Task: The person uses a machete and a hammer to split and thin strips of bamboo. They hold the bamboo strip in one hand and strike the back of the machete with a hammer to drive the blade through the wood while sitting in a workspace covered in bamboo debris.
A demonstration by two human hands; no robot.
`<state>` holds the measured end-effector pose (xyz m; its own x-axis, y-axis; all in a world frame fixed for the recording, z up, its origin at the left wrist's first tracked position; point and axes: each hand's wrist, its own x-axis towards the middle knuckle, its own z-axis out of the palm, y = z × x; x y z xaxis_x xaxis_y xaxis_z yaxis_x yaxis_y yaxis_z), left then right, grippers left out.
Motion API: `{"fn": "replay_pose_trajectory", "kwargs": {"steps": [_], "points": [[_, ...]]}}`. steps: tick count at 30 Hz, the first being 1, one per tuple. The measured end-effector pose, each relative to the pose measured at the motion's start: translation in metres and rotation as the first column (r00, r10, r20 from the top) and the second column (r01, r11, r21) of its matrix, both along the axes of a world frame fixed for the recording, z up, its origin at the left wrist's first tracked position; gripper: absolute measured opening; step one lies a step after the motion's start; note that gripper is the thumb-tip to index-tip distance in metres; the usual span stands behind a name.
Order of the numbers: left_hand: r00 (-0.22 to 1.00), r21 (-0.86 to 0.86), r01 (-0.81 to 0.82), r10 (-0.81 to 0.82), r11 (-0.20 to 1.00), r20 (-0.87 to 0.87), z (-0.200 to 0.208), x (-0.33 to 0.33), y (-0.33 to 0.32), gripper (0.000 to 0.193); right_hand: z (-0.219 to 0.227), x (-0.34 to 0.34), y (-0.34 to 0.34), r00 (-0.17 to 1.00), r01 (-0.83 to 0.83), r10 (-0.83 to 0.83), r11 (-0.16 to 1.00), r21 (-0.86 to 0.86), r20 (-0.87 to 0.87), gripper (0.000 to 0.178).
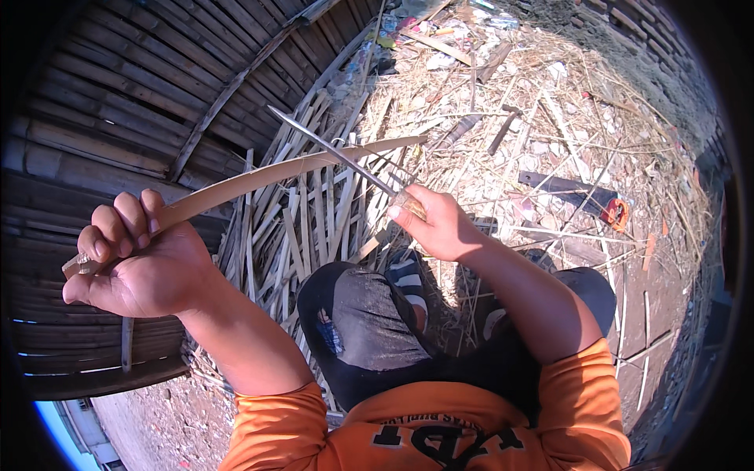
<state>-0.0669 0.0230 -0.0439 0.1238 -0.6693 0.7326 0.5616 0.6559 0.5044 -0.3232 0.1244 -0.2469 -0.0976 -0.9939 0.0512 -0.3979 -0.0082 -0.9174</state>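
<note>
A long, thin bamboo strip (259, 174) was raised in the air before the person, bowed in a shallow arc, its long axis running from lower left to a free end at upper right. The left hand (153, 263), palm up, had its fingers curled tightly over the near end, with a short stub poking out beyond the fist. The right hand (440, 228) was wrapped around the short handle of a knife (364, 171), whose narrow blade pointed up and left and crossed the strip at a slant. That crossing lay well away from the left fist, just beyond the right fingers, so the right hand was the nearer one; whether steel touched bamboo could not be told.

Below and behind lay a heap of split slats (302, 216), beside a slatted wall (133, 86). Dark trousers (369, 314) showed bent knees, and a handsaw (565, 188) with an orange grip rested on the littered ground at right.
</note>
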Motion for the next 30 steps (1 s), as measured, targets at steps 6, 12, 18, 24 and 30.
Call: {"fn": "replay_pose_trajectory", "kwargs": {"steps": [6,12,18,24,30], "points": [[0.997,-0.005,0.075,-0.075,0.997,-0.012,0.002,-0.004,0.011,0.046,-0.008,-0.006,-0.006,0.985,0.064,-0.067,0.998,-0.022,-0.161,0.039],[1.0,0.003,-0.027,0.027,1.0,0.005,-0.007,0.008,-0.002,0.058,-0.006,0.002,-0.01,0.98,0.073,-0.078,0.997,-0.034,-0.185,0.04],[0.998,-0.016,0.061,-0.06,0.998,0.011,-0.002,0.012,0.002,0.061,0.018,0.014,0.001,0.949,0.002,-0.029,0.996,-0.087,-0.314,0.044],[0.999,0.029,-0.033,0.034,0.999,-0.015,-0.003,0.002,0.005,0.063,-0.018,-0.003,-0.014,0.972,0.127,-0.106,0.988,0.089,-0.21,0.044],[0.998,0.033,-0.054,0.055,0.998,-0.021,-0.004,0.01,0.003,0.064,0.012,0.01,0.006,0.95,0.042,-0.01,0.994,0.097,-0.312,0.048]]}}
